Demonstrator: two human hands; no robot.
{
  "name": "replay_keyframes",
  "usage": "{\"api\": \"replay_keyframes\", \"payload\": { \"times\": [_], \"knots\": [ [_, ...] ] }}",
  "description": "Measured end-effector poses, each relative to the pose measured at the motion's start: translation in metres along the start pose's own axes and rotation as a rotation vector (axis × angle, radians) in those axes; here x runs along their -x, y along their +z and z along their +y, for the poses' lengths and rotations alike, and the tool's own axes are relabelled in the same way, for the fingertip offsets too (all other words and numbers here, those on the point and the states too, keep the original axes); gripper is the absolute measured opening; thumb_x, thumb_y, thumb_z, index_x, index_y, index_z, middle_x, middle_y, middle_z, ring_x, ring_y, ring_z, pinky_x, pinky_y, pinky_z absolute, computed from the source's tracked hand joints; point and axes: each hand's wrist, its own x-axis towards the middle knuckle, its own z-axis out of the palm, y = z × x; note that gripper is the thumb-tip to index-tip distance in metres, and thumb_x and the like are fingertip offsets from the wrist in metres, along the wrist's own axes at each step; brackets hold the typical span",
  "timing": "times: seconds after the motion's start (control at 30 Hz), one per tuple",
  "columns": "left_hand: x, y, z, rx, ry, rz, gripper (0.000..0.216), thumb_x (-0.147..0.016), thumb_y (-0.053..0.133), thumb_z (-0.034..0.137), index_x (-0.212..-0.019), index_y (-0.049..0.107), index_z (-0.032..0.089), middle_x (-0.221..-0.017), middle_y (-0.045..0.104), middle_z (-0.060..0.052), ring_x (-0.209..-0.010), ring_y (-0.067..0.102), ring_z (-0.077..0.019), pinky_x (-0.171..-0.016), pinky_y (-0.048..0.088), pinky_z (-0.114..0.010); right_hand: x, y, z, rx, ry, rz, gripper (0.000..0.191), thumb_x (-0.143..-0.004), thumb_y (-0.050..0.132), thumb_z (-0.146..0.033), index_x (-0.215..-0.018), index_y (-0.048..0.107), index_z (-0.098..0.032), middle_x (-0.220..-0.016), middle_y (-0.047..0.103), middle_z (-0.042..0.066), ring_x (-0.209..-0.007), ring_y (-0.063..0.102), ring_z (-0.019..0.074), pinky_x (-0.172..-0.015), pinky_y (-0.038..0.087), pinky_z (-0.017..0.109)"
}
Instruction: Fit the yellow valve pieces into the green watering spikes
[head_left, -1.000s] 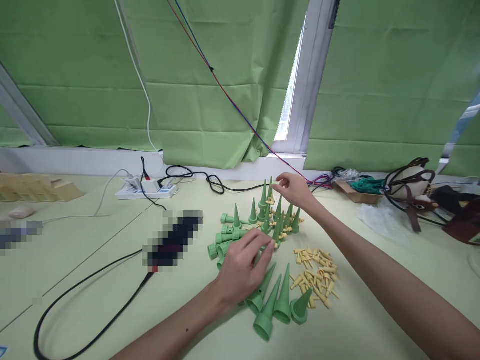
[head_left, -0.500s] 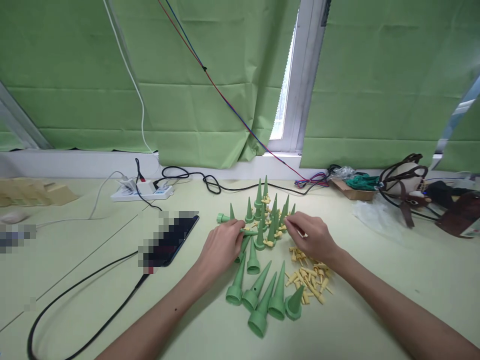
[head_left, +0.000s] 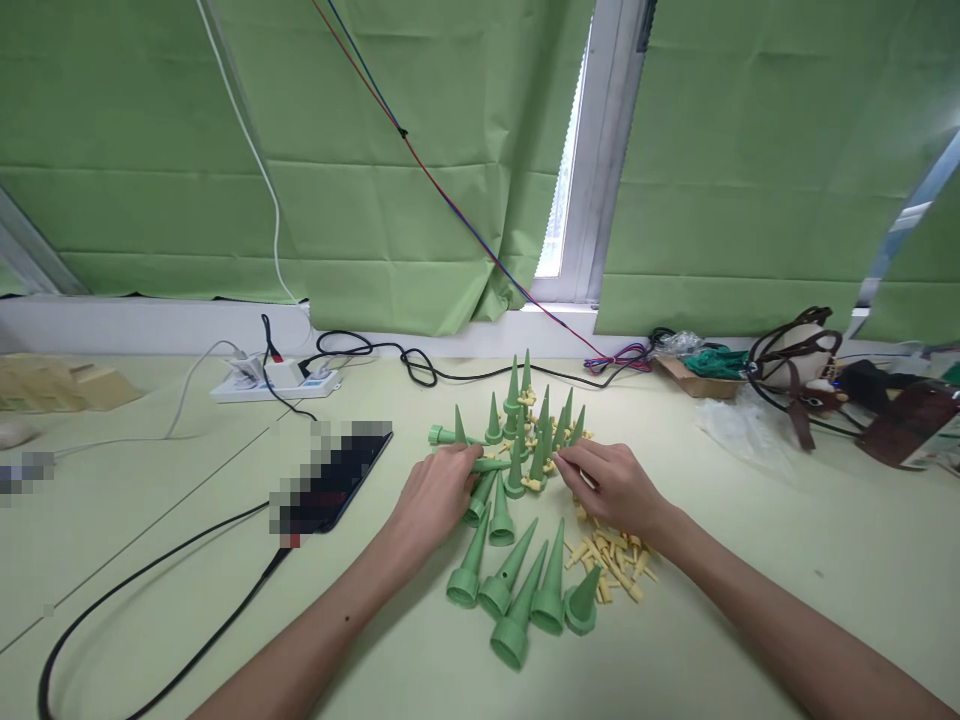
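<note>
My left hand [head_left: 439, 492] is closed, its fingers around a green plastic cone spike [head_left: 492, 464] whose tip points right. Beside it, my right hand [head_left: 619, 485] is closed in a pinch at the edge of the standing green spikes [head_left: 538, 465]; whatever lies between its fingertips is too small to make out. Small yellow plastic fittings [head_left: 533, 484] sit among those upright spikes. Nearer to me, several green spikes [head_left: 551, 590] lie tilted with hollow bases facing me. A heap of yellow plastic fittings [head_left: 615, 560] is partly under my right hand and wrist.
Left of my hands lies a dark phone-like device [head_left: 352, 480] with a black cable. Behind it is a white power strip [head_left: 277, 380]. A cardboard box [head_left: 697, 380], a clear plastic bag [head_left: 739, 430] and a bag with brown straps [head_left: 799, 365] are at the back right.
My right hand has moved left and slightly down, closer to the standing spikes and my left hand. The left hand keeps its grip on the spike. The whole view has shifted slightly.
</note>
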Motion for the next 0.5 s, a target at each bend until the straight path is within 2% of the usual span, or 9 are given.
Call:
{"api": "replay_keyframes", "payload": {
  "times": [0.27,0.5],
  "knots": [
    [-0.0016,0.0050,0.0008,0.026,-0.002,0.010,0.020,-0.086,0.052,0.009,-0.096,0.064,0.021,-0.091,0.067,-0.009,-0.087,0.067,-0.0264,-0.065,0.040,-0.027,0.0003,-0.0015,0.0023,-0.060,0.049,-0.046,0.025,-0.098,0.045,-0.019,-0.076,0.057,-0.018,-0.059,0.052,0.000,-0.051,0.042,0.0114,-0.051,0.030,0.026],
    [0.0004,-0.0002,0.0055,-0.111,-0.044,0.015,0.021,-0.093,0.046,0.013,-0.105,0.062,0.020,-0.099,0.066,-0.011,-0.085,0.066,-0.0284,-0.058,0.037,-0.028,-0.0012,-0.0044,0.0030,-0.072,0.084,-0.045,0.028,-0.098,0.044,-0.021,-0.072,0.056,-0.019,-0.058,0.053,0.000,-0.051,0.043,0.0115,-0.050,0.031,0.026]
  ]
}}
